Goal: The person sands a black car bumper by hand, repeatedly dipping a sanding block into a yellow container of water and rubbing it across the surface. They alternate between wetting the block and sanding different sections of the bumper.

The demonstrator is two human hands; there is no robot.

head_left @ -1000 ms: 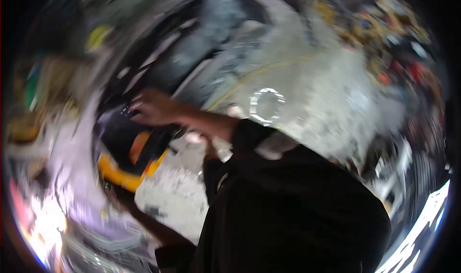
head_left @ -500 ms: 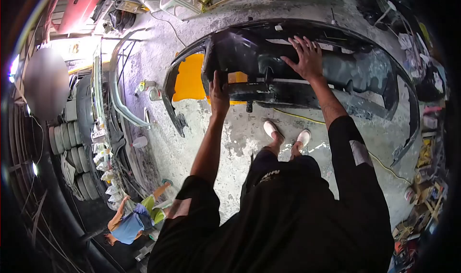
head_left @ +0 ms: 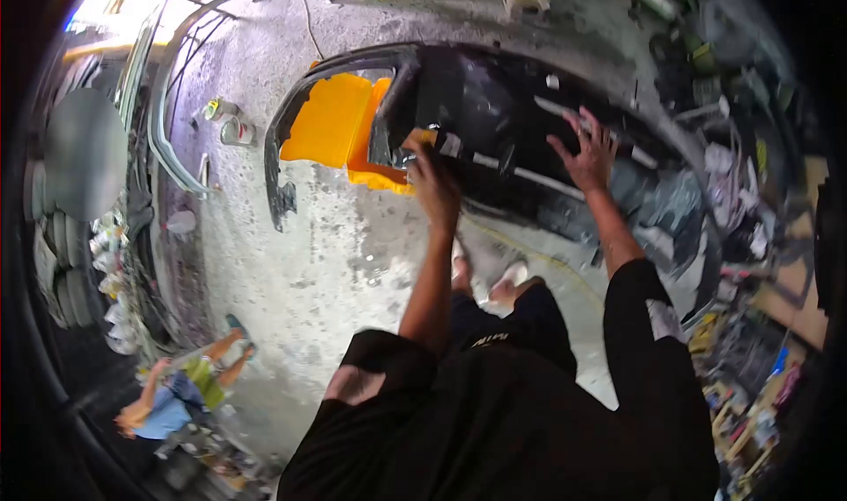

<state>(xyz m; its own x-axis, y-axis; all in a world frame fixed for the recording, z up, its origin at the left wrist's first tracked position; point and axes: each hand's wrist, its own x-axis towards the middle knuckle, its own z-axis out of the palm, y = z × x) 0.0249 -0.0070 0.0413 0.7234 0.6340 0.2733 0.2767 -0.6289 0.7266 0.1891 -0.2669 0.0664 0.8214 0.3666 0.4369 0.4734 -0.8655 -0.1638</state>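
A large black car bumper [head_left: 476, 95] spans the middle of the view, with scuffed grey patches near its right end. A bright orange piece [head_left: 326, 122] shows through and beneath the bumper's left opening. My left hand [head_left: 432, 182] is at the bumper's near edge, beside the opening; its fingers are blurred, and whether they grip the edge is hard to tell. Over the right half of the bumper, my right hand [head_left: 587, 153] has its fingers spread and holds nothing.
Cans [head_left: 236, 131] stand on the floor at the left, beside a curved grey strip [head_left: 159, 130]. Another person [head_left: 172, 406] is at the lower left. Clutter [head_left: 750, 413] lines the right side. A yellow cord [head_left: 565, 267] crosses the floor near my feet.
The view has turned, and the bumper now slants down to the right. My left hand has moved right and its fingers have bent. My right hand remains spread over the bumper.
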